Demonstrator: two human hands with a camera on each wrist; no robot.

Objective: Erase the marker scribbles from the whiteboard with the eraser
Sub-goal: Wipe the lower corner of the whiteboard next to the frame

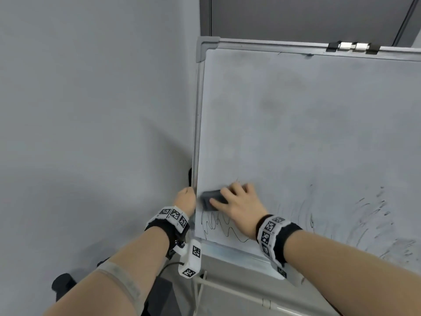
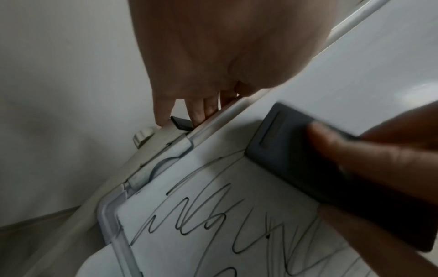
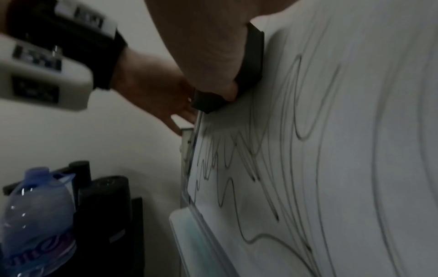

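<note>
The light, stiff eraser (image 1: pixel 213 199) looked easy to steer, right hand (image 1: pixel 240 205) clamped across its back, left hand (image 1: pixel 185 198) gripping the board (image 1: pixel 319 133) edge

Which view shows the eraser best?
Left wrist: the eraser fills the frame, its dark grey back and slot visible, flat on the whiteboard above the scribbles. Head view shows it small, half covered by the right hand. Right wrist view shows only its dark edge under the thumb.
</note>
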